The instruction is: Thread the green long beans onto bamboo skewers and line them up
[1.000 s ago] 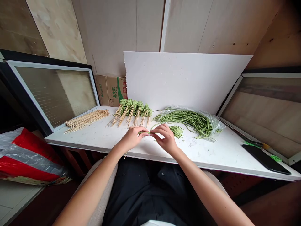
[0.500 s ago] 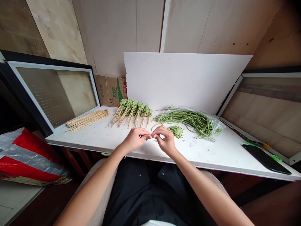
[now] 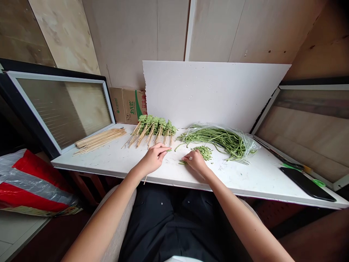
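My left hand (image 3: pixel 152 159) is closed in a pinch around a thin bamboo skewer (image 3: pixel 145 179), whose bare end shows below the wrist. A short green bean piece (image 3: pixel 169 150) sits at its fingertips. Down on the white tabletop, my right hand (image 3: pixel 195 160) has its fingers pinched at another cut bean piece (image 3: pixel 182 162). Just behind that hand lies a small pile of cut bean pieces (image 3: pixel 205 152), partly covered by it. Farther back, whole long beans (image 3: pixel 218 138) spill from a clear plastic bag (image 3: pixel 249 142).
Several finished bean skewers (image 3: pixel 156 127) lie at the back left, beside a bundle of bare bamboo skewers (image 3: pixel 99 139). A cardboard box (image 3: pixel 128 105) and a white foam board (image 3: pixel 212 94) stand behind. A black phone (image 3: pixel 308 184) rests near the right edge of the white table (image 3: pixel 240 178).
My hands, together before, have parted. The right went down to the tabletop beside the cut pieces; the left shifted slightly left, still with the skewer.
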{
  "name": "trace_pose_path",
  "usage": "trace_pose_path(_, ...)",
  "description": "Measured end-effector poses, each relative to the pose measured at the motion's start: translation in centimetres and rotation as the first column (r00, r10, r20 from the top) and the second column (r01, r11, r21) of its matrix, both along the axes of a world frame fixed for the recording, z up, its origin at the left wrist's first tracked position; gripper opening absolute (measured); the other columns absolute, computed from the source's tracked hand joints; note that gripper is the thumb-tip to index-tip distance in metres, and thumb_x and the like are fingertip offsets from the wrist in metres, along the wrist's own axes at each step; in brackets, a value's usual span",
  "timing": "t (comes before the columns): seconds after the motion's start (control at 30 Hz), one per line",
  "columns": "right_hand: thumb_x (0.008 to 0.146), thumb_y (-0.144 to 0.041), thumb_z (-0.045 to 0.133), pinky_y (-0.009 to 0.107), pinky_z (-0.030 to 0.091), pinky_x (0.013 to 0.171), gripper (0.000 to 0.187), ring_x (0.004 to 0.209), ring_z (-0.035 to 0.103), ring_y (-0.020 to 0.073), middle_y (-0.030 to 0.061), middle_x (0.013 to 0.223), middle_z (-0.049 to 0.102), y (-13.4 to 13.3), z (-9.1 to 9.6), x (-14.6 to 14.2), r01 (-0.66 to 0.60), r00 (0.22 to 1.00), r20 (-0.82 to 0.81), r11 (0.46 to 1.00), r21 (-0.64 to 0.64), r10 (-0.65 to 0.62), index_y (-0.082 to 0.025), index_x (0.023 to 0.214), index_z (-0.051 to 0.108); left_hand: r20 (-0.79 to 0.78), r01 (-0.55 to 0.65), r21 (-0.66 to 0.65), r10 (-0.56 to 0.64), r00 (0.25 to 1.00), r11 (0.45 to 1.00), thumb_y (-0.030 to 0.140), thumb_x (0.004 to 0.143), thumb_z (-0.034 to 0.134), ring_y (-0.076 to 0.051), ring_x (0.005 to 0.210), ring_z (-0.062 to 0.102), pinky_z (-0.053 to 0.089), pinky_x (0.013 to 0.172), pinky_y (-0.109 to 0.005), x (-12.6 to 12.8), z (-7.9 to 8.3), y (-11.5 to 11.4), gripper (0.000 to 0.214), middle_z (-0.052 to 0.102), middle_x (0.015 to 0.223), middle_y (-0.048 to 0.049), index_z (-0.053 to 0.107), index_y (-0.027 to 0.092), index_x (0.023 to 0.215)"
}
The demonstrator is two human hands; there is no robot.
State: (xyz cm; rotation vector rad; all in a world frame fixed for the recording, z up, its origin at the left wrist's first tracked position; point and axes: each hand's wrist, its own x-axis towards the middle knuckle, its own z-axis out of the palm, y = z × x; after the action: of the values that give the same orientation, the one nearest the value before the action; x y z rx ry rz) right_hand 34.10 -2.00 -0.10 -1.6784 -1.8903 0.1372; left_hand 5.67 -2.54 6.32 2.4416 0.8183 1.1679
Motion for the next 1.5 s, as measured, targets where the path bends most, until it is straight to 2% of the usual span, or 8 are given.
trace_pose_path(0.1, 0.103, -0.05, 0.058, 0.041, 0.048, 0.091, 0.048, 0.1, 0.067, 0.0349, 0.0149, 0.08, 0.079, 0.1, -0.1, 0.0, -0.027, 1.0, -0.009, 0.998, -0.062, 0.026, -0.017, 0.08, 0.084, -0.014, 0.009, 0.02, -0.009, 1.0, 1.0, 0.021, 0.106, 0.055, -0.018, 0.092, 0.067, 0.057, 0.085, -0.032, 0.0, -0.1, -0.1, 0.034, 0.068, 0.115, -0.0087, 0.078, 0.023, 0.131)
trace_pose_path(0.27, 0.108, -0.066, 0.038, 0.045, 0.053, 0.095, 0.07, 0.1, 0.074, 0.0326, 0.0163, 0.098, 0.083, -0.5, 2.1, -0.2, -0.148, 0.941, -0.305, 0.989, 0.021, 0.148, -0.018, 0.085, 0.083, 0.023, 0.012, -0.038, -0.011, 1.0, 0.999, 0.02, 0.099, 0.067, -0.019, 0.089, 0.068, 0.057, 0.082, -0.033, 0.2, 0.3, -0.4, 0.033, 0.073, 0.112, -0.0088, 0.078, 0.021, 0.131)
trace_pose_path(0.37, 0.106, -0.067, 0.047, 0.043, 0.056, 0.094, 0.06, 0.11, 0.075, 0.0302, 0.0137, 0.117, 0.082, -1.7, 3.8, -1.4, -0.333, 0.824, -0.451, 0.937, 0.107, 0.344, -0.02, 0.097, 0.084, 0.057, 0.022, -0.069, -0.018, 0.998, 0.997, 0.017, 0.096, 0.071, -0.019, 0.085, 0.069, 0.058, 0.079, -0.031, 0.5, 0.4, -0.7, 0.037, 0.076, 0.107, -0.0072, 0.076, 0.022, 0.132)
trace_pose_path(0.47, 0.095, -0.06, 0.073, 0.037, 0.058, 0.082, 0.043, 0.1, 0.076, 0.0261, 0.0103, 0.112, 0.083, -3.2, 5.0, -3.3, -0.472, 0.715, -0.505, 0.867, 0.16, 0.483, -0.023, 0.115, 0.083, 0.081, 0.044, -0.057, -0.039, 0.996, 0.997, 0.017, 0.095, 0.073, -0.019, 0.088, 0.071, 0.059, 0.081, -0.031, 1.0, 0.2, -0.9, 0.034, 0.077, 0.106, -0.0068, 0.077, 0.022, 0.129)
trace_pose_path(0.73, 0.097, -0.047, 0.077, 0.034, 0.053, 0.071, 0.024, 0.088, 0.071, 0.0224, 0.0085, 0.097, 0.082, -4.3, 5.9, -4.6, -0.334, 0.773, -0.395, 0.848, 0.411, 0.496, -0.024, 0.099, 0.085, 0.089, 0.009, -0.072, -0.002, 0.996, 0.997, 0.029, 0.092, 0.081, -0.019, 0.085, 0.072, 0.058, 0.08, -0.03, 0.7, 0.2, -0.5, 0.016, 0.08, 0.099, -0.0064, 0.081, 0.019, 0.106)
trace_pose_path(1.07, 0.103, -0.031, 0.069, 0.044, 0.052, 0.081, 0.013, 0.087, 0.061, 0.0257, 0.0081, 0.085, 0.076, -5.3, 6.7, -5.5, -0.406, 0.864, -0.001, 0.698, 0.59, 0.503, -0.027, 0.101, 0.082, 0.048, 0.048, -0.008, -0.047, 0.998, 0.999, 0.019, 0.099, 0.067, -0.019, 0.083, 0.07, 0.055, 0.08, -0.031, 1.3, 0.9, -1.7, 0.015, 0.077, 0.093, -0.0063, 0.082, 0.02, 0.097)
trace_pose_path(1.27, 0.098, -0.044, 0.075, 0.044, 0.054, 0.079, 0.023, 0.082, 0.064, 0.0259, 0.0065, 0.077, 0.075, -5.6, 5.8, -6.5, -0.275, 0.789, -0.323, 0.77, 0.575, 0.523, -0.027, 0.084, 0.082, 0.144, 0.134, -0.006, -0.132, 0.981, 0.991, 0.008, 0.093, 0.063, -0.016, 0.072, 0.067, 0.054, 0.07, -0.028, 1.6, 0.6, -1.8, 0.024, 0.076, 0.085, -0.0063, 0.083, 0.019, 0.084)
trace_pose_path(1.5, 0.085, -0.06, 0.083, 0.039, 0.055, 0.073, 0.037, 0.077, 0.065, 0.0227, 0.0057, 0.08, 0.074, -4.8, 4.9, -6.2, -0.255, 0.556, -0.694, 0.889, 0.381, 0.458, -0.023, 0.081, 0.081, 0.254, 0.217, -0.061, -0.195, 0.947, 0.974, 0.007, 0.09, 0.059, -0.015, 0.068, 0.068, 0.056, 0.065, -0.026, 1.5, 0.9, -1.8, 0.027, 0.077, 0.081, -0.0067, 0.082, 0.017, 0.082)
